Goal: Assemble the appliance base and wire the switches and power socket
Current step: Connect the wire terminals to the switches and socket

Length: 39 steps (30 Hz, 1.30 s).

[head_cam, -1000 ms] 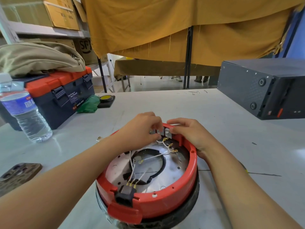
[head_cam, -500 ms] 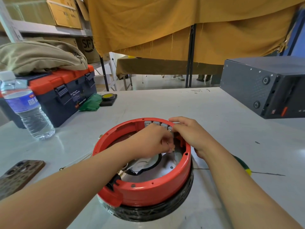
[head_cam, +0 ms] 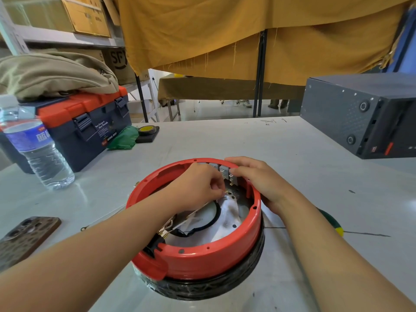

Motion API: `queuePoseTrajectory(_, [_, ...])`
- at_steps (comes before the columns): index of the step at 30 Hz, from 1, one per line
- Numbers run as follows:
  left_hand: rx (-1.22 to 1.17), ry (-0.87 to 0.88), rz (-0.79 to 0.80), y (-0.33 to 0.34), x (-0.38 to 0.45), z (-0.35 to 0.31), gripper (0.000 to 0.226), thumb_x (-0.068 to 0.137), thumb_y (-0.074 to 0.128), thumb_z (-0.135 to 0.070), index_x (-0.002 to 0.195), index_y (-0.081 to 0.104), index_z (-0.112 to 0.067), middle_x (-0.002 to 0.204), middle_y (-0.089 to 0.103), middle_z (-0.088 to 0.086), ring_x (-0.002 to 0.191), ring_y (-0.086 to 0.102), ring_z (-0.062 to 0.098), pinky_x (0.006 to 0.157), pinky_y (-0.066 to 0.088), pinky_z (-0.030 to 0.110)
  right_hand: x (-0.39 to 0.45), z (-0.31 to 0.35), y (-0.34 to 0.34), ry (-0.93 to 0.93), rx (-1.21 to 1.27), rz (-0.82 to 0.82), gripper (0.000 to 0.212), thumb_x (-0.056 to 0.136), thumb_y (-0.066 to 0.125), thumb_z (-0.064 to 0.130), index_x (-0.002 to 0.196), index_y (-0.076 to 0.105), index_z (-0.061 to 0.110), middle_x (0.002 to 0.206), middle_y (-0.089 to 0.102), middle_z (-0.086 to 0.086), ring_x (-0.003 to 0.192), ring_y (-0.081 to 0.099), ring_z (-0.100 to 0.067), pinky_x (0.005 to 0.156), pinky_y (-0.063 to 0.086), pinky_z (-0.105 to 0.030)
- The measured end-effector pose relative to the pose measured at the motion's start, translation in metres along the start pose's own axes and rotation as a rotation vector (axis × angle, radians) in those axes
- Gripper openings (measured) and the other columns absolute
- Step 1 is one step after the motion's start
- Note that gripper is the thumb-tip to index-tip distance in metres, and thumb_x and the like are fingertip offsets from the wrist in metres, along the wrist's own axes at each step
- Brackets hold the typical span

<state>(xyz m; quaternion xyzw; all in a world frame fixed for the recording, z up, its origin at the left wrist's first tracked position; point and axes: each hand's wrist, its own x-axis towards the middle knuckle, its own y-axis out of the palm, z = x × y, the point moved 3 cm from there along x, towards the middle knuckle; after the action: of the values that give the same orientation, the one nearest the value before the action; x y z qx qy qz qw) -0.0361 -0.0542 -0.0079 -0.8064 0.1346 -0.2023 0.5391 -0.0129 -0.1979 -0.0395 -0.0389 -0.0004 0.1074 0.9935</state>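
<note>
Midway, judging by layout: red base ring (head_cam: 202,255) sitting on table (head_cam: 292,154), switches (head_cam: 221,168) seated at far rim, power socket (head_cam: 154,245) at near rim. Left hand (head_cam: 198,188) pinching wire terminal (head_cam: 225,192) toward switch tabs; right hand (head_cam: 258,179) curling over rim, bracing ring. Remaining wires needing connection.

Left hand (head_cam: 198,188) pinches a wire terminal (head_cam: 225,192) inside the red base (head_cam: 202,255); right hand (head_cam: 258,179) grips its rim.

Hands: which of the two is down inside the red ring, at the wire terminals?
The left hand. Its fingertips pinch something small, not identifiable, by the grey switches inside the red ring. The right hand instead grips the ring's far rim.
</note>
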Motion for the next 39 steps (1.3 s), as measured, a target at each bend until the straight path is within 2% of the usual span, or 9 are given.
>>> queuePoseTrajectory(2, [0.01,0.005,0.005,-0.001,0.0,0.0,0.01,0.085,0.065,-0.019,0.086,0.073,-0.013,0.079,0.065,-0.003,0.067,0.051,0.005,0.06,0.036,0.004,0.001,0.0,-0.002,-0.001,0.012,-0.031,0.023,0.086,0.06,0.009,0.107,0.068,0.016,0.094,0.07,-0.005,0.082,0.065,-0.018,0.08,0.052,-0.03])
queuePoseTrajectory(6, [0.042,0.011,0.04,-0.003,0.0,-0.001,0.011,0.085,0.065,-0.02,0.088,0.074,-0.014,0.079,0.061,-0.005,0.071,0.05,0.005,0.06,0.035,0.005,0.001,0.0,-0.001,0.005,0.053,-0.05,0.021,0.085,0.06,0.004,0.104,0.067,0.011,0.09,0.065,-0.017,0.071,0.057,-0.025,0.075,0.05,-0.035])
queuePoseTrajectory(13, [0.108,-0.011,0.038,-0.008,0.007,-0.008,0.016,0.084,0.06,-0.016,0.088,0.073,-0.008,0.087,0.072,0.008,0.084,0.063,0.023,0.077,0.045,0.029,0.001,-0.001,0.009,-0.032,0.086,-0.153,0.023,0.085,0.052,-0.004,0.095,0.067,0.01,0.078,0.062,-0.013,0.062,0.052,-0.023,0.062,0.045,-0.033])
queuePoseTrajectory(16, [0.09,-0.019,0.057,-0.006,0.007,-0.006,0.016,0.083,0.062,-0.017,0.086,0.073,-0.006,0.084,0.072,0.009,0.081,0.064,0.022,0.074,0.047,0.028,0.001,-0.002,0.01,-0.041,-0.001,-0.218,0.021,0.086,0.052,0.004,0.091,0.066,0.018,0.081,0.064,-0.004,0.065,0.057,-0.018,0.065,0.047,-0.032])
queuePoseTrajectory(18, [0.047,-0.017,0.062,-0.004,0.005,-0.003,0.015,0.084,0.064,-0.018,0.086,0.073,-0.006,0.083,0.072,0.006,0.076,0.062,0.017,0.065,0.044,0.016,0.001,-0.002,0.009,-0.035,-0.04,-0.226,0.023,0.085,0.051,0.009,0.098,0.066,0.021,0.086,0.065,-0.003,0.069,0.059,-0.018,0.067,0.048,-0.032])
queuePoseTrajectory(23, [-0.023,0.004,0.026,-0.001,0.002,0.002,0.013,0.083,0.068,-0.022,0.084,0.074,-0.011,0.075,0.067,-0.003,0.066,0.054,0.006,0.06,0.038,0.01,0.0,-0.001,0.008,-0.026,-0.013,-0.152,0.027,0.085,0.05,0.008,0.1,0.068,0.022,0.074,0.065,0.0,0.052,0.058,-0.006,0.048,0.044,-0.016])
queuePoseTrajectory(26, [-0.059,0.016,0.019,0.002,0.002,0.003,0.011,0.083,0.068,-0.02,0.083,0.074,-0.011,0.078,0.071,-0.002,0.067,0.059,0.007,0.062,0.043,0.014,0.001,-0.002,0.006,-0.012,0.033,-0.113,0.024,0.084,0.056,0.007,0.1,0.068,0.019,0.082,0.067,-0.006,0.064,0.062,-0.014,0.061,0.05,-0.025])
queuePoseTrajectory(29, [-0.082,0.026,0.0,0.002,0.003,0.005,0.01,0.082,0.069,-0.02,0.082,0.075,-0.013,0.079,0.073,-0.002,0.071,0.062,0.007,0.068,0.047,0.022,0.004,-0.005,0.007,-0.006,0.09,-0.077,0.022,0.084,0.055,0.007,0.101,0.066,0.017,0.08,0.07,-0.002,0.063,0.065,-0.014,0.059,0.052,-0.027])
queuePoseTrajectory(39, [-0.122,0.056,-0.027,0.006,0.006,0.004,0.009,0.082,0.069,-0.017,0.079,0.074,-0.01,0.072,0.071,-0.001,0.063,0.058,0.004,0.062,0.044,0.016,0.011,-0.013,0.01,-0.023,0.113,-0.038,0.027,0.085,0.05,0.009,0.105,0.065,0.021,0.089,0.069,-0.011,0.077,0.064,-0.025,0.082,0.051,-0.045])
